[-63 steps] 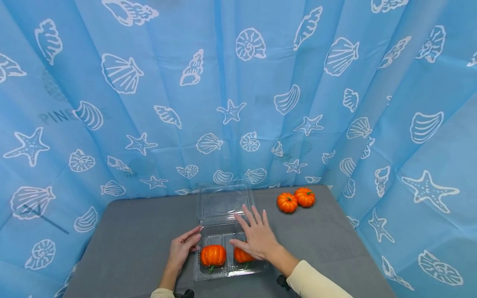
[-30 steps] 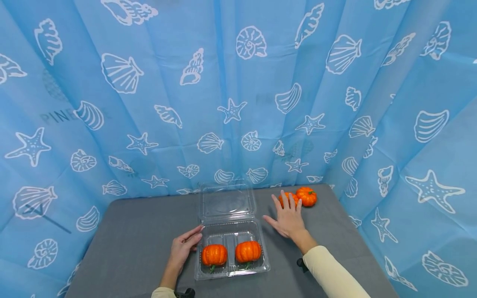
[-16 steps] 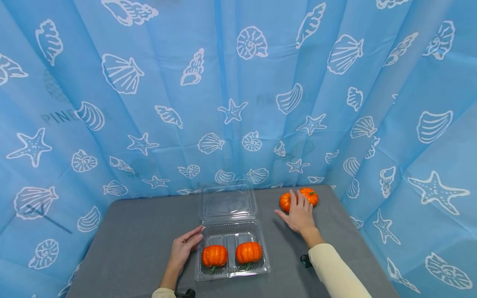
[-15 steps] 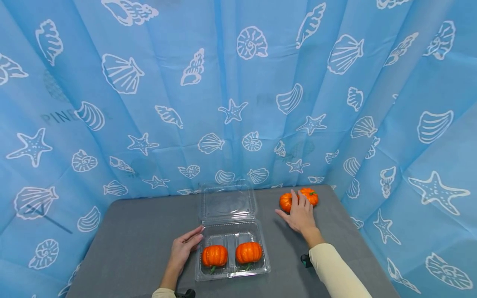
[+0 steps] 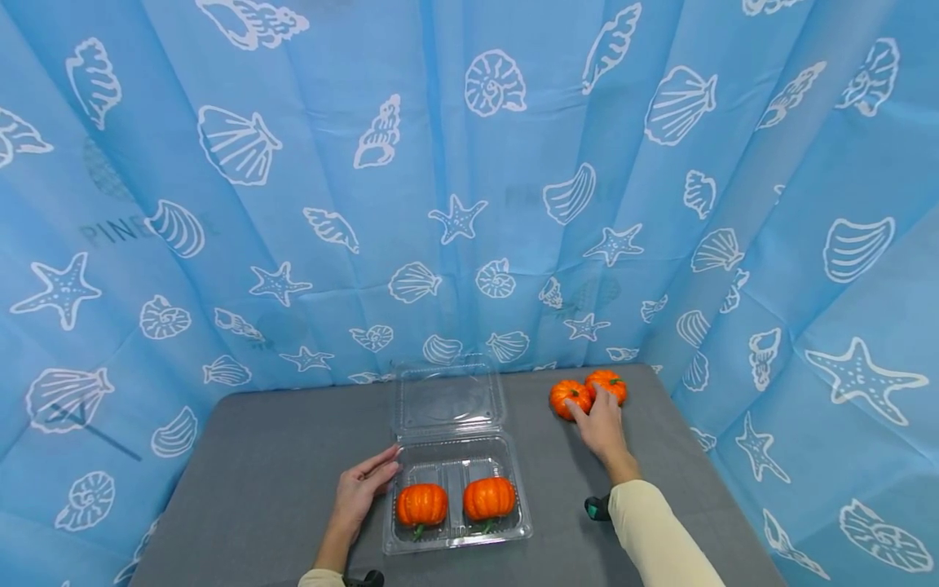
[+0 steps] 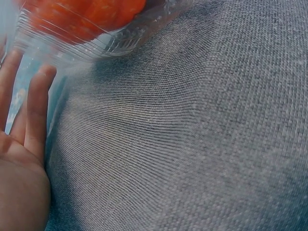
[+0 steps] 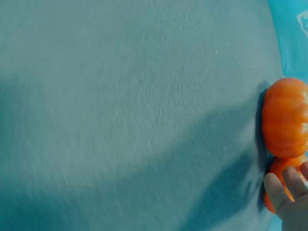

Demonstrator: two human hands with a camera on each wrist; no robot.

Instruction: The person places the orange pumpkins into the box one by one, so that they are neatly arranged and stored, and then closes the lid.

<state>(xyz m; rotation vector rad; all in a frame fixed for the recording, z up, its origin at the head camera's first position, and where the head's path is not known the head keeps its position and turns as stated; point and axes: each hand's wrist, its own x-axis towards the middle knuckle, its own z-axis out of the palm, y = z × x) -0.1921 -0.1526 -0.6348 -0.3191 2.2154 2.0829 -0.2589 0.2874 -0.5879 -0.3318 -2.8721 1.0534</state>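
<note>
A clear plastic clamshell container [image 5: 456, 540] lies with its lid raised back. Two small orange pumpkins, a left one [image 5: 421, 505] and a right one [image 5: 488, 497], sit in its separate compartments. My left hand [image 5: 358, 489] rests fairly straight fingers against the container's left side; the left wrist view shows fingertips [image 6: 46, 72] near its ribbed wall. At the back right, two more pumpkins touch: a nearer left one [image 5: 569, 399] and a farther right one [image 5: 608, 385]. My right hand [image 5: 605, 428] reaches between them, thumb at the left one's near edge, fingers extended and partly hiding the right one.
The transparent lid [image 5: 447, 395] lies back toward the blue shell-patterned curtain [image 5: 455, 220]. A grey cloth [image 5: 293, 473] covers the table, which ends at the curtain. Dark devices sit at both wrists, such as the right wrist device [image 5: 597, 509].
My right hand has moved from over the container to the far pumpkins, then lowered and turned between them, uncovering the left one. My left hand stays at the container's side.
</note>
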